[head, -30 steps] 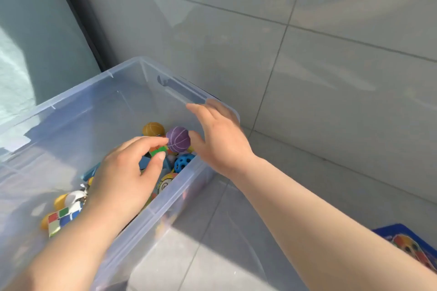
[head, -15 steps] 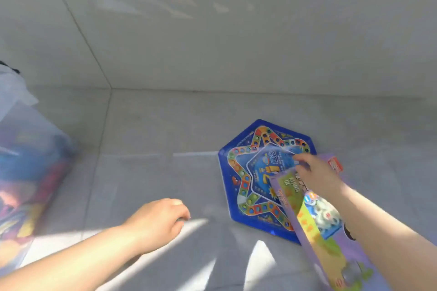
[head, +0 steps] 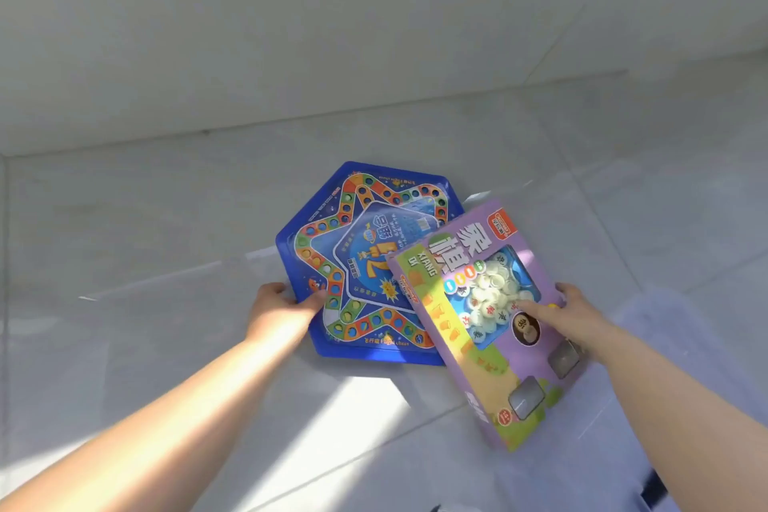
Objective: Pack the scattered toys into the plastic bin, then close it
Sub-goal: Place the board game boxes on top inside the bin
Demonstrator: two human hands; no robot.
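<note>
A blue hexagonal board game with a coloured star track lies on the pale tiled floor. My left hand grips its left edge, thumb on top. A purple chess box with a clear window of round pieces overlaps the board's right side. My right hand holds the box by its right edge, thumb on the front face. The plastic bin is out of view.
A translucent plastic sheet, apparently the bin's lid, lies on the floor under and to the right of the box. The tiled wall rises just behind the board. Sunlight falls in patches on the floor.
The view swung right, away from the bin, to the floor. My left hand reached forward and took the blue board's edge. My right hand shifted to the purple box's right edge.
</note>
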